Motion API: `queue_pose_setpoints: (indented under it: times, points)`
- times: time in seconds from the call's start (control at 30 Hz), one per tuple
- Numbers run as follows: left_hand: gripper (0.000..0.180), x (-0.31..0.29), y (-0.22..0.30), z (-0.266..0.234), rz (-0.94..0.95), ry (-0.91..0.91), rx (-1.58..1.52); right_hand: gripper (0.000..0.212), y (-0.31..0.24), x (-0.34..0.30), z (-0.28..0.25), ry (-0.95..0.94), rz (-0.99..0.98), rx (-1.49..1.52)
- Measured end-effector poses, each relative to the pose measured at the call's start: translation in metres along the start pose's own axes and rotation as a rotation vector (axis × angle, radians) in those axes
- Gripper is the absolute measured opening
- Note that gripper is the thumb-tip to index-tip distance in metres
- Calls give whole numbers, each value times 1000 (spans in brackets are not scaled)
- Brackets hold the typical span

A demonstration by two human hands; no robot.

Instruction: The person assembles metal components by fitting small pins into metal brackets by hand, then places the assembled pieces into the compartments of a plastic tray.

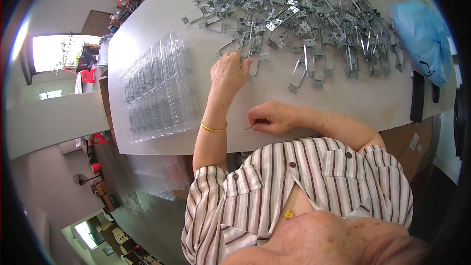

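Note:
A large heap of silvery metal brackets (304, 24), thin rods with small flat plates at their ends, covers the far part of the table. My left hand (229, 72) is at the heap's near left edge, fingers curled down over a metal bracket (255, 71); its fingertips are partly hidden. Close to the table's front edge, my right hand (274, 118) is closed in a pinch. A thin grey metal piece (248, 128) pokes out from between its thumb and fingers; the rest of it is covered.
Clear plastic trays (159, 88) with rows of metal pieces in their slots lie left of my left hand. A blue plastic bag (424, 39) sits at the right, with a black phone-like object (417, 97) nearer me. More clear trays (159, 174) are below the table's left front edge.

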State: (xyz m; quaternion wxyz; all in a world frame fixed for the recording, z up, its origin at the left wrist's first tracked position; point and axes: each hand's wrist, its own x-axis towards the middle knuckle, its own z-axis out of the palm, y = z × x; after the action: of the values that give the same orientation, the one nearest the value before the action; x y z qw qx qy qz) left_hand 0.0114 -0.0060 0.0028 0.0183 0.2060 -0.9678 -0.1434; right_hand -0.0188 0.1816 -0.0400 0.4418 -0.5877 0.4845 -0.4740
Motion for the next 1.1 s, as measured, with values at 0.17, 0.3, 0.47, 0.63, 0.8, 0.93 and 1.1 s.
queue_pose_setpoints:
  times: [0.17,0.3,0.47,0.63,0.8,0.93,1.1]
  points:
    - [30,4,-2,4,-85,-124,-213,9,5,0,2,38,-15,-9]
    - [29,-3,-8,6,-107,-47,-362,8,1,1,2,27,15,26]
    - [26,-17,-13,-2,-34,31,-465,7,2,1,3,29,8,27]
    - [16,-25,-12,-5,-150,-216,-1469,8,-1,-1,-3,8,46,97]
    - [10,-27,-26,9,-80,-292,-1806,8,-15,-2,-11,30,152,299]
    - [13,-29,-27,23,-63,-282,-1988,4,-39,-4,-27,166,160,378]
    - [21,-28,-26,31,-137,-324,-1983,3,-43,-4,-45,582,135,320]
